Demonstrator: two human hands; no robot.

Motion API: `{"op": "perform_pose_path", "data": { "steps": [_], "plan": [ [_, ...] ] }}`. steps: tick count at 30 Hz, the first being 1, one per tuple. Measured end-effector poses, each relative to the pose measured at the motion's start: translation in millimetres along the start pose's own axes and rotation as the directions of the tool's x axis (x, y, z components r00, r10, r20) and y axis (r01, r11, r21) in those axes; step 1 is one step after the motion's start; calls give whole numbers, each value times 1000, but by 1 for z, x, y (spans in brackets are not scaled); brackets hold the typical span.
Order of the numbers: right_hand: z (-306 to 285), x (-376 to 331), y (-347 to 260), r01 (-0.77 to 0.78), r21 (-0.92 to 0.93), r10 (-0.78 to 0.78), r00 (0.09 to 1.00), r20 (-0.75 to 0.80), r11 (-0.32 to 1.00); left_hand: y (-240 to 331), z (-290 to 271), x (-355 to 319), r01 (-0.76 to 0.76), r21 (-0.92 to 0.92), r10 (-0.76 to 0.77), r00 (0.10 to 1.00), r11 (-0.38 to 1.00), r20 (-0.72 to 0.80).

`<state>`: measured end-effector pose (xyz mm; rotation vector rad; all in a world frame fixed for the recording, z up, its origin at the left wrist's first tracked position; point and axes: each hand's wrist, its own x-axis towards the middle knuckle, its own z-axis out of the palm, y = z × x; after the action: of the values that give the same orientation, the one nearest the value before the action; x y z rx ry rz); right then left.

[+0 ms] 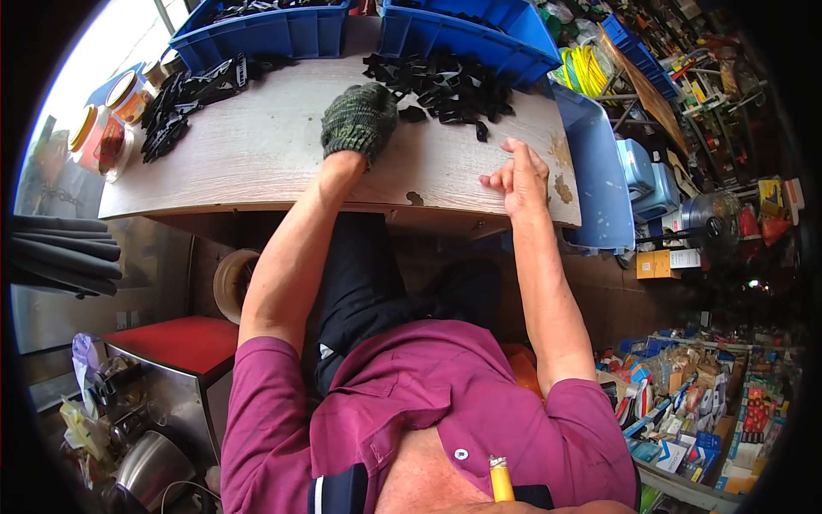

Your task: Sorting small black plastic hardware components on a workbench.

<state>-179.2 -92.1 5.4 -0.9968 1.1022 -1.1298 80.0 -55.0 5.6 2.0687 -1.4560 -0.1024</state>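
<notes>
Jutting a cigarette (500, 482) up close, holding gloved left hand (360, 124) near black pieces (449, 90), hiding fingers (can't tell if pinching), loosely curling fingers of bare right hand (526, 178) above table (257, 154)

Magenta shirt (522, 428), green-flecked knitted glove (359, 122), dark trousers (364, 265)
</notes>
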Motion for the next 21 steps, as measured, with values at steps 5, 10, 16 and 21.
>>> {"op": "perform_pose_path", "data": {
  "steps": [5, 10, 16, 21],
  "plan": [
    [40, -17, 5, -23, -22, 28, 974, 226, 999, 12, 4, -24, 42, -427, 13, 992, 903, 125],
    [46, -16, 17, 160, -146, -111, 948, 297, 976, 37, 10, -51, 21, -516, 89, 978, 857, 187],
    [52, -20, 19, 210, -121, -164, 937, 308, 970, 37, 15, -57, -115, -403, 159, 984, 908, 79],
    [43, -5, 34, 247, -140, -183, 914, 362, 959, 43, 10, -58, -136, -379, 167, 985, 915, 49]
  ]
}}
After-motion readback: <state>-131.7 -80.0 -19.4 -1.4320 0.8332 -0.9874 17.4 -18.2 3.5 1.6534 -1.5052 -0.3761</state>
